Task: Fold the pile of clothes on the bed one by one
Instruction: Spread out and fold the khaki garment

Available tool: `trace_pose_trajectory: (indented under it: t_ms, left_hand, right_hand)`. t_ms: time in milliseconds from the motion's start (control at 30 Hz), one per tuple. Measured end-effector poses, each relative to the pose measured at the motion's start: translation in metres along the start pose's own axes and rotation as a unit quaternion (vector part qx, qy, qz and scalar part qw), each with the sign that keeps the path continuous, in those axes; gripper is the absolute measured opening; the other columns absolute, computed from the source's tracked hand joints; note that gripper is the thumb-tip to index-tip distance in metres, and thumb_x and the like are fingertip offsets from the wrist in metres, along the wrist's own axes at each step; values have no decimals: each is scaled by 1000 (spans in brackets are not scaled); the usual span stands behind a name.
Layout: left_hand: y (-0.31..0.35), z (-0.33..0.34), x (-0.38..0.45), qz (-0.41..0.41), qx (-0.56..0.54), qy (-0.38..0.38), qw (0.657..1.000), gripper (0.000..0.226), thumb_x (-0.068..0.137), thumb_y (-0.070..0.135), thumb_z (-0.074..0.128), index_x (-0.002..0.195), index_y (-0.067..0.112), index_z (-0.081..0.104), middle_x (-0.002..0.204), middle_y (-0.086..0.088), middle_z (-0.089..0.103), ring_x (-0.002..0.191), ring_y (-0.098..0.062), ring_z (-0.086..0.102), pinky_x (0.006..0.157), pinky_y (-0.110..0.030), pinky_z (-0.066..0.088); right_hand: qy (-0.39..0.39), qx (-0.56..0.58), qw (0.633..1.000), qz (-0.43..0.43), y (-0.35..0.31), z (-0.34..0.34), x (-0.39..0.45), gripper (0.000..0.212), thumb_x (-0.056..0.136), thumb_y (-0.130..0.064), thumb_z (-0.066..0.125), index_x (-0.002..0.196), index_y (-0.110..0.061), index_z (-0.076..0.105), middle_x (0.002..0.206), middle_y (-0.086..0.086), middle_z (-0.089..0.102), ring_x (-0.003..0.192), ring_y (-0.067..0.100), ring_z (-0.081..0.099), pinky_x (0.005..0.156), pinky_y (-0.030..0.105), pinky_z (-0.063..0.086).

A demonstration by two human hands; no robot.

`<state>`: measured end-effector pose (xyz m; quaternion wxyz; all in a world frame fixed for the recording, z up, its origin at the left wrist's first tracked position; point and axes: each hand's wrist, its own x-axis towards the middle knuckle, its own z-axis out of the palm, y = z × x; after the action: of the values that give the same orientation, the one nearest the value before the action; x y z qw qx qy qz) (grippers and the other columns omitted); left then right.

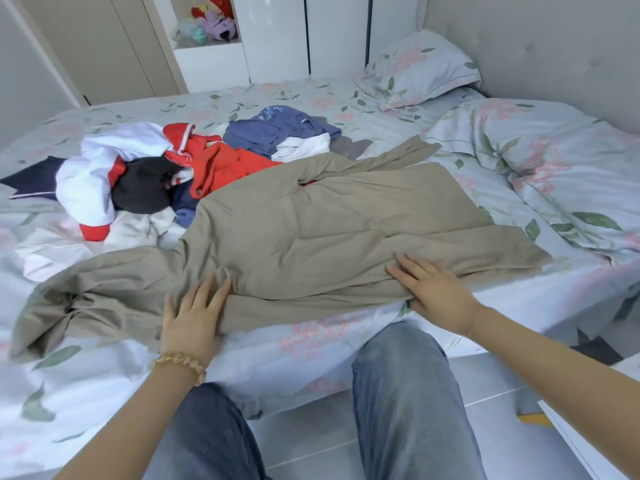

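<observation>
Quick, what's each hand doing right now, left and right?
Left hand: open, fingers flat on the beige garment.
Right hand: open, fingers on the same garment's near edge.

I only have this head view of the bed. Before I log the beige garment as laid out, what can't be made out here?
- Beige garment, head view: its left end is bunched, so its type stays unclear.
- Clothes pile: lower pieces are covered by upper ones, and the beige garment overlaps its near edge; no count.
- Right hand: thumb tucked under the hem.
- Left hand: palm hidden, facing down.
</observation>
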<state>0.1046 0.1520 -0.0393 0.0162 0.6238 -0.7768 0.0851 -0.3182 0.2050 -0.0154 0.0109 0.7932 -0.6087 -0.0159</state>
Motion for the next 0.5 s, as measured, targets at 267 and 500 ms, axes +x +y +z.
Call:
trace_pose_trajectory:
  t_ms: [267, 500]
  left_hand:
    - [-42, -1, -16, 22, 0, -85, 996, 72, 94, 0, 36, 153, 31, 7, 161, 2, 8, 146, -18, 19, 110, -35, 37]
    - [-55, -5, -46, 14, 41, -98, 994, 93, 87, -1, 51, 151, 32, -7, 160, -3, 11, 139, -22, 32, 96, -32, 44]
  right_hand:
    - [-57, 25, 993, -104, -133, 13, 66, 63, 104, -26, 33, 153, -34, -4, 163, -5, -4, 150, 22, -1, 120, 47, 5]
    - [-70, -3, 994, -78, -148, 23, 68, 78, 99, -7, 37, 150, -36, -15, 161, -8, -15, 149, 25, -12, 117, 52, -2]
